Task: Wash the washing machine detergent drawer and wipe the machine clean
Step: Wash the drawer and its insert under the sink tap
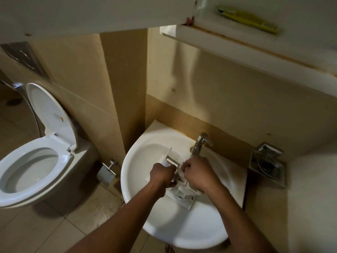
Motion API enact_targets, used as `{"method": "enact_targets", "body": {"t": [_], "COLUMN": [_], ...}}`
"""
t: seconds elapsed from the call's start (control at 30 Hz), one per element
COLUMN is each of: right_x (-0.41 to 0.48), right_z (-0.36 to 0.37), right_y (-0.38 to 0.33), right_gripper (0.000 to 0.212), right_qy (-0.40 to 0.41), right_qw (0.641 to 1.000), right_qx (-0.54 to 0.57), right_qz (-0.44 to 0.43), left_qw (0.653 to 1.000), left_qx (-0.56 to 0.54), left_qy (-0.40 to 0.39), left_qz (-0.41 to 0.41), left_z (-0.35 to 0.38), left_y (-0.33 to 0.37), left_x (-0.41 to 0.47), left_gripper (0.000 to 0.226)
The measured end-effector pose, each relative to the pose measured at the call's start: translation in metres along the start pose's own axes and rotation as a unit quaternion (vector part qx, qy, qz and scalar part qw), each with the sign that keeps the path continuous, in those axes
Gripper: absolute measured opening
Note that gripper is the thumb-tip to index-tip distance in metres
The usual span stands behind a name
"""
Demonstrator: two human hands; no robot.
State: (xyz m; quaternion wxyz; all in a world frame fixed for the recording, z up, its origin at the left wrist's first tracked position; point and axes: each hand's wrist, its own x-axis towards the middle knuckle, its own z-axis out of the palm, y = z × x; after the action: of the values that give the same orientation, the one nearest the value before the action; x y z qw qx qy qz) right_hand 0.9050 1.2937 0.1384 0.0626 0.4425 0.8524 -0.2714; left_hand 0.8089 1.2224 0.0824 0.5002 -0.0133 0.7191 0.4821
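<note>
Drawer washing in the round white ceramic sink.
Left hand and right hand clamp the white plastic detergent drawer below the chrome tap; wet plastic may slip.

I see a white sink at lower centre, a white plastic drawer within it, a silver tap, a white toilet at left, beige wall tiles, and a yellow brush at upper right.
</note>
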Motion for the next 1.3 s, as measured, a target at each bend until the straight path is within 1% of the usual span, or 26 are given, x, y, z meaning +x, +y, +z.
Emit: {"method": "enact_targets", "body": {"t": [0.07, 0.1, 0.13, 0.17, 0.2, 0.23, 0.27, 0.3, 0.37, 0.4, 0.43, 0.5, 0.57, 0.63, 0.67, 0.73, 0.8, 0.83, 0.93, 0.97, 1.07, 1.13, 1.17, 1.2, 1.23, 1.3], "right_x": [0.02, 0.031, 0.041, 0.047, 0.053, 0.056, 0.058, 0.061, 0.069, 0.073, 0.077, 0.083, 0.088, 0.09, 0.091, 0.091, 0.09, 0.089, 0.08, 0.077, 0.063, 0.054, 0.049, 0.043, 0.037, 0.024], "right_z": [-0.002, -0.002, -0.002, 0.0, 0.004, 0.01, 0.017, 0.025, 0.042, 0.049, 0.057, 0.068, 0.078, 0.084, 0.087, 0.089, 0.09, 0.09, 0.085, 0.083, 0.063, 0.042, 0.031, 0.021, 0.014, 0.007], "right_y": [0.025, 0.04, 0.055, 0.066, 0.074, 0.08, 0.083, 0.085, 0.087, 0.088, 0.085, 0.078, 0.072, 0.07, 0.072, 0.078, 0.082, 0.082, 0.077, 0.075, 0.063, 0.051, 0.043, 0.035, 0.029, 0.017], "right_gripper": [0.023, 0.021, 0.019, 0.019, 0.022, 0.024, 0.024, 0.021, 0.02, 0.019, 0.018, 0.015, 0.015, 0.011, 0.018, 0.043, 0.05, 0.05, 0.041, 0.04, 0.039, 0.033, 0.027, 0.016, 0.008, 0.023], "right_qy": [0.093, 0.115, 0.107, 0.081, 0.036, -0.015, -0.06, -0.094, -0.119, -0.114, -0.108, -0.101, -0.087, -0.103, -0.113, -0.14, -0.156, -0.152, -0.171, -0.186, -0.239, -0.264, -0.278, -0.281, -0.274, -0.235], "right_qw": [0.995, 0.989, 0.98, 0.96, 0.923, 0.864, 0.796, 0.728, 0.605, 0.555, 0.517, 0.467, 0.447, 0.456, 0.465, 0.452, 0.438, 0.44, 0.473, 0.477, 0.455, 0.458, 0.485, 0.542, 0.615, 0.781], "right_qx": [0.03, 0.069, 0.131, 0.219, 0.328, 0.444, 0.542, 0.619, 0.731, 0.772, 0.802, 0.841, 0.861, 0.86, 0.857, 0.868, 0.877, 0.877, 0.856, 0.851, 0.854, 0.845, 0.825, 0.787, 0.735, 0.576], "right_qz": [0.035, 0.068, 0.109, 0.153, 0.198, 0.236, 0.263, 0.28, 0.291, 0.287, 0.28, 0.253, 0.225, 0.206, 0.191, 0.152, 0.122, 0.119, 0.122, 0.116, 0.085, 0.083, 0.085, 0.088, 0.086, 0.057], "left_qw": [1.0, 1.0, 1.0, 1.0, 1.0, 0.999, 0.999, 0.999, 0.999, 0.999, 0.998, 0.998, 0.998, 0.998, 0.998, 0.997, 0.997, 0.997, 0.997, 0.997, 0.997, 0.998, 0.998, 0.999, 0.999, 0.999], "left_qx": [-0.002, 0.0, 0.004, 0.012, 0.022, 0.03, 0.036, 0.039, 0.042, 0.041, 0.042, 0.048, 0.048, 0.048, 0.05, 0.054, 0.055, 0.054, 0.054, 0.054, 0.049, 0.041, 0.036, 0.032, 0.029, 0.024], "left_qy": [-0.007, -0.012, -0.017, -0.02, -0.021, -0.022, -0.022, -0.021, -0.023, -0.028, -0.034, -0.04, -0.034, -0.035, -0.036, -0.038, -0.041, -0.042, -0.044, -0.044, -0.045, -0.039, -0.031, -0.024, -0.017, -0.009], "left_qz": [-0.003, -0.004, -0.004, 0.0, 0.005, 0.01, 0.014, 0.017, 0.02, 0.02, 0.021, 0.024, 0.029, 0.032, 0.033, 0.037, 0.04, 0.041, 0.038, 0.036, 0.034, 0.032, 0.031, 0.029, 0.027, 0.023], "left_z": [-0.004, -0.006, -0.009, -0.012, -0.016, -0.019, -0.023, -0.026, -0.031, -0.033, -0.034, -0.037, -0.041, -0.044, -0.045, -0.046, -0.046, -0.046, -0.047, -0.047, -0.046, -0.041, -0.038, -0.035, -0.031, -0.027], "left_y": [-0.001, -0.002, -0.004, -0.007, -0.01, -0.013, -0.015, -0.017, -0.017, -0.017, -0.016, -0.015, -0.015, -0.015, -0.016, -0.016, -0.016, -0.015, -0.015, -0.014, -0.014, -0.014, -0.014, -0.014, -0.013, -0.012], "left_x": [-0.003, -0.005, -0.007, -0.009, -0.009, -0.009, -0.009, -0.009, -0.01, -0.011, -0.011, -0.011, -0.01, -0.007, -0.006, -0.006, -0.007, -0.007, -0.007, -0.006, -0.007, -0.008, -0.007, -0.007, -0.006, -0.007], "left_gripper": [0.02, 0.019, 0.019, 0.019, 0.02, 0.02, 0.02, 0.019, 0.018, 0.017, 0.016, 0.017, 0.02, 0.022, 0.021, 0.019, 0.016, 0.015, 0.015, 0.017, 0.015, 0.014, 0.016, 0.018, 0.02, 0.02]}}
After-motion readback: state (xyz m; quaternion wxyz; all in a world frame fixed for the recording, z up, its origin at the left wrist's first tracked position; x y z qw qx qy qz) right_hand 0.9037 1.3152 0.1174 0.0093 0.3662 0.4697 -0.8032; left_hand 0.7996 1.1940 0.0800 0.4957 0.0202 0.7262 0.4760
